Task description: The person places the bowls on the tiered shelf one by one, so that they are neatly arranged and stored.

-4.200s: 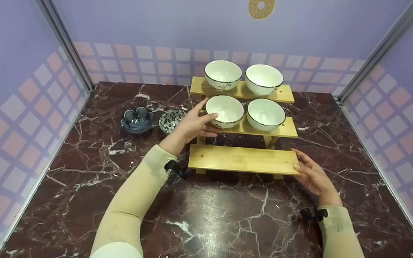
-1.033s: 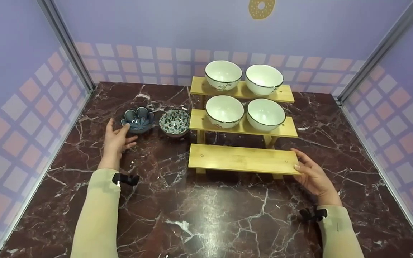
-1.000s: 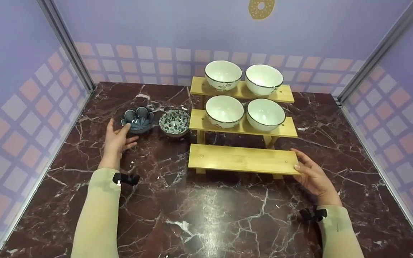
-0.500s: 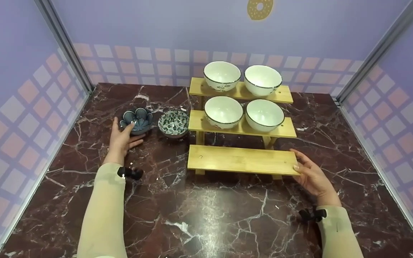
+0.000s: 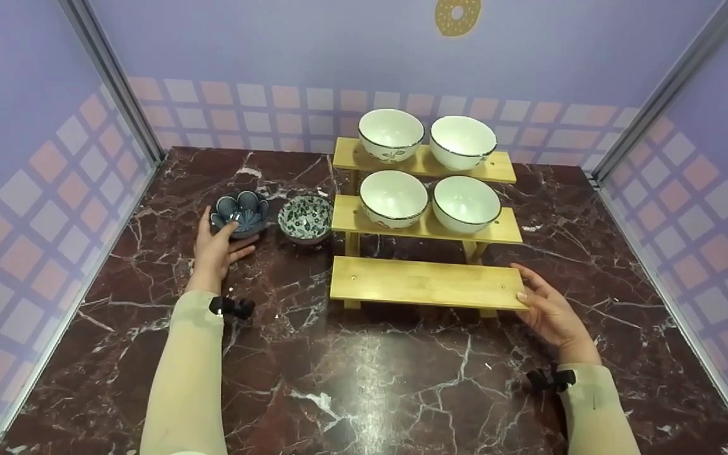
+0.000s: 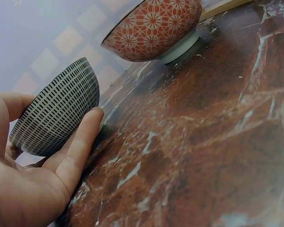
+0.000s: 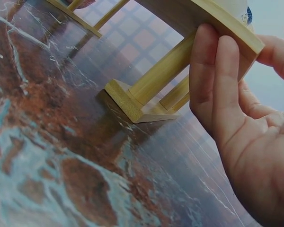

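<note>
At the left, my left hand [image 5: 213,250] grips a dark blue flower-shaped bowl [image 5: 249,220], thumb at its rim and fingers around its side. Seen from the left wrist, this bowl [image 6: 61,111] has a dashed outer pattern and sits tilted in that camera's frame; whether its foot touches the table cannot be told. Just right of it stands a bowl with a green floral inside [image 5: 306,220], its outside red-patterned in the left wrist view. My right hand [image 5: 552,314] holds the right end of the lowest tier of a wooden stepped stand [image 5: 430,282], fingers beneath the board.
Two white bowls, a left one [image 5: 392,136] and a right one [image 5: 463,143], stand on the top tier. Two more, a left one [image 5: 394,198] and a right one [image 5: 467,203], occupy the middle tier. Walls enclose the dark marbled table [image 5: 402,392] at left, back and right.
Several seconds ago my left hand was at the middle tier's left white bowl; it has since gone left to the flower-shaped bowl and closed in on it. My right hand keeps its hold.
</note>
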